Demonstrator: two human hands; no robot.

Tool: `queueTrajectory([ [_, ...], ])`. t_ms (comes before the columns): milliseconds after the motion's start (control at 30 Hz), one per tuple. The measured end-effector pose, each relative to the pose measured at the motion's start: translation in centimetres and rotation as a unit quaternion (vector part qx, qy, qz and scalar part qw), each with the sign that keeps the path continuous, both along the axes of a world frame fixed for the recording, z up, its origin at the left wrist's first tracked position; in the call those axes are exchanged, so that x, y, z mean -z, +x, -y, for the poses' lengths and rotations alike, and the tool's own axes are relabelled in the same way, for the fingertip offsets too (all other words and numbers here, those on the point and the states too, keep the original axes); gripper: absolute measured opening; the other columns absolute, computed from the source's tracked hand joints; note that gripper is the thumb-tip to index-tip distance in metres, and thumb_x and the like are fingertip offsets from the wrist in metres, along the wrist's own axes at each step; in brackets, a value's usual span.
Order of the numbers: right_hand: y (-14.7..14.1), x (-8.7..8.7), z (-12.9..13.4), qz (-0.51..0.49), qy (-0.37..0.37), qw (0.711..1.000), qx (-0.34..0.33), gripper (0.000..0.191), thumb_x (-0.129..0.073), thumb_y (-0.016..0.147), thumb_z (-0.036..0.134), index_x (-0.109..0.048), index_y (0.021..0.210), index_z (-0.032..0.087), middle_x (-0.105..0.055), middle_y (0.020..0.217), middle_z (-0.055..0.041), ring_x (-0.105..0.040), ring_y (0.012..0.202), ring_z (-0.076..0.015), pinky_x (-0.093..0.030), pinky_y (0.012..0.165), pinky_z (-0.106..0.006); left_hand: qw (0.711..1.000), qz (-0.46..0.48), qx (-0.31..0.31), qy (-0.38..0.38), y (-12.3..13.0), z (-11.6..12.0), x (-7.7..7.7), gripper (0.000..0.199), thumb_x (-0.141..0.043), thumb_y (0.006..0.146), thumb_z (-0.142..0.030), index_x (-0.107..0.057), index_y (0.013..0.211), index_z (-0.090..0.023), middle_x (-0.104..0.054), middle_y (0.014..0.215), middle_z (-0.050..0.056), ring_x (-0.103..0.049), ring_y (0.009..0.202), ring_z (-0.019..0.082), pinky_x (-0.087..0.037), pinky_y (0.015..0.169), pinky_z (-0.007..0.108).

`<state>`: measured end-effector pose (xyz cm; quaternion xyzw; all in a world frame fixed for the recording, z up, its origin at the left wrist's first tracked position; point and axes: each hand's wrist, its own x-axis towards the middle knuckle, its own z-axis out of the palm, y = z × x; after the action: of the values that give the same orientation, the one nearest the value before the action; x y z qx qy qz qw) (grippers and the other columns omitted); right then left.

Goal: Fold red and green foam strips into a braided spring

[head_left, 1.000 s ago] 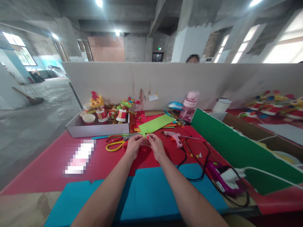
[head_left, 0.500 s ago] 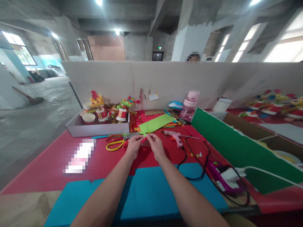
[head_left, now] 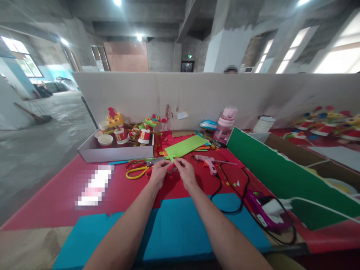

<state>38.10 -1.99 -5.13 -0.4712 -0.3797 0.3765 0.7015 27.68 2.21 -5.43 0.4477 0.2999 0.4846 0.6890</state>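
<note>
My left hand (head_left: 159, 174) and my right hand (head_left: 185, 173) are close together over the red tabletop, fingertips pinched on a small red piece (head_left: 170, 166), perhaps paper. It is too small and too covered by fingers to name surely. Just beyond the fingertips lies a light green paper sheet (head_left: 187, 146), with a narrow green strip reaching toward my hands. Scissors with yellow and red handles (head_left: 137, 173) lie left of my left hand, blades pointing at it. To the right of my right hand rests a pink glue gun (head_left: 208, 163) on its side.
A white box (head_left: 118, 153) at left holds paper cups and cup figures. A green-sided box (head_left: 270, 172) stands at right. A purple power strip (head_left: 260, 212) with cables sits near the front edge. Blue board (head_left: 174, 232) lies under my forearms. A white partition (head_left: 157, 90) closes the back.
My fingers have shifted very slightly around the red piece, still pinched on it. Behind the partition, a person's head shows a little lower.
</note>
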Motion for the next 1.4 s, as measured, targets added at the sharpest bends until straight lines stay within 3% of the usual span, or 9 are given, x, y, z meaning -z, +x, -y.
queueTrajectory([
  [267,0.5,-0.2,-0.1,-0.097,-0.026,0.992,-0.072,0.027,-0.077,0.059,0.038,-0.065,0.074,0.019,-0.064,0.064,0.0023,-0.058,0.059,-0.0126,-0.049,0.064,-0.028,1.0,-0.012,-0.005,0.027,-0.3,0.2,-0.8,0.027,-0.079,0.058,-0.03,-0.061,0.071,-0.014,-0.06,0.058,-0.001,-0.053,0.049,0.008,-0.04,0.051,0.021],
  [467,0.6,-0.4,-0.1,-0.169,-0.016,0.985,-0.037,0.029,-0.08,0.057,0.034,-0.063,0.075,0.019,-0.062,0.065,0.0047,-0.058,0.059,-0.0099,-0.05,0.067,-0.026,0.997,-0.002,0.024,0.069,-0.4,0.2,-0.8,0.023,-0.071,0.056,-0.013,-0.061,0.076,-0.016,-0.061,0.067,-0.002,-0.054,0.058,0.008,-0.041,0.057,0.02],
  [600,0.6,-0.6,0.0,-0.176,-0.009,0.984,-0.021,0.03,-0.08,0.055,0.035,-0.062,0.073,0.019,-0.062,0.065,0.0047,-0.059,0.06,-0.0101,-0.05,0.066,-0.025,0.994,-0.046,0.038,0.093,-0.2,0.6,-1.1,0.023,-0.073,0.059,-0.019,-0.06,0.078,-0.016,-0.059,0.067,-0.001,-0.053,0.06,0.009,-0.041,0.057,0.02],
  [800,0.4,-0.3,-0.1,-0.14,-0.004,0.989,-0.044,0.032,-0.079,0.057,0.041,-0.062,0.073,0.019,-0.063,0.065,0.0031,-0.06,0.063,-0.0128,-0.051,0.069,-0.029,0.988,-0.1,-0.018,0.115,-0.1,0.6,-1.1,0.028,-0.074,0.065,-0.038,-0.058,0.068,-0.015,-0.056,0.057,-0.002,-0.048,0.05,0.008,-0.038,0.05,0.02],
  [1100,0.6,-0.2,-0.1,-0.107,-0.028,0.992,-0.067,0.037,-0.078,0.056,0.046,-0.061,0.075,0.02,-0.063,0.068,0.0025,-0.057,0.062,-0.012,-0.051,0.066,-0.028,0.988,-0.097,-0.036,0.112,-0.2,0.3,-0.9,0.028,-0.074,0.064,-0.036,-0.056,0.069,-0.016,-0.056,0.057,-0.003,-0.049,0.048,0.008,-0.039,0.047,0.019],
  [1400,0.4,-0.6,0.1,-0.122,-0.023,0.989,-0.077,0.033,-0.08,0.056,0.039,-0.064,0.076,0.018,-0.064,0.069,0.0021,-0.06,0.064,-0.0125,-0.053,0.074,-0.032,0.991,-0.082,-0.032,0.097,-0.3,0.2,-0.9,0.03,-0.074,0.064,-0.037,-0.053,0.067,-0.016,-0.055,0.056,-0.003,-0.049,0.049,0.008,-0.04,0.048,0.019],
])
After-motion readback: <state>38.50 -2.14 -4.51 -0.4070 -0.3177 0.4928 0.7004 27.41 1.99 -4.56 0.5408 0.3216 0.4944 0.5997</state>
